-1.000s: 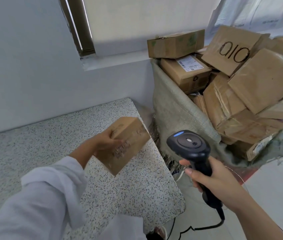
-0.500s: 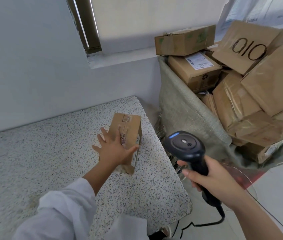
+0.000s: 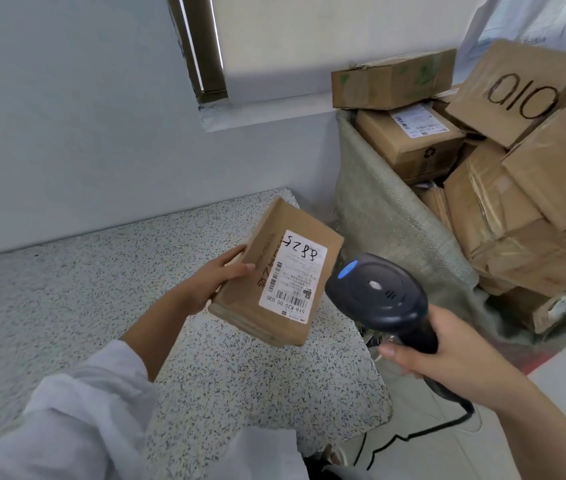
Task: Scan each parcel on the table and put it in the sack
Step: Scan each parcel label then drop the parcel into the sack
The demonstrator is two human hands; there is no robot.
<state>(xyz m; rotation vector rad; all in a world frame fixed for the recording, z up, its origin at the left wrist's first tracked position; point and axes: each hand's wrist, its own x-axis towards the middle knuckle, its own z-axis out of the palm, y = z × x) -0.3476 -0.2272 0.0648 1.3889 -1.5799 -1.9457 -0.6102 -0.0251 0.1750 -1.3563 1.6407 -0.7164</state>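
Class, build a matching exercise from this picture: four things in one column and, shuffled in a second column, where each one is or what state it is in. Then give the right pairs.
Column one
1. labelled parcel
2. barcode scanner
3. box marked 010
4. sack

Column two
A. gripped by the right hand
B. full of cardboard boxes, beside the table
C. held by the left hand, label facing up
D. high on the pile in the sack

Pairs: 1-C, 2-A, 3-D, 4-B
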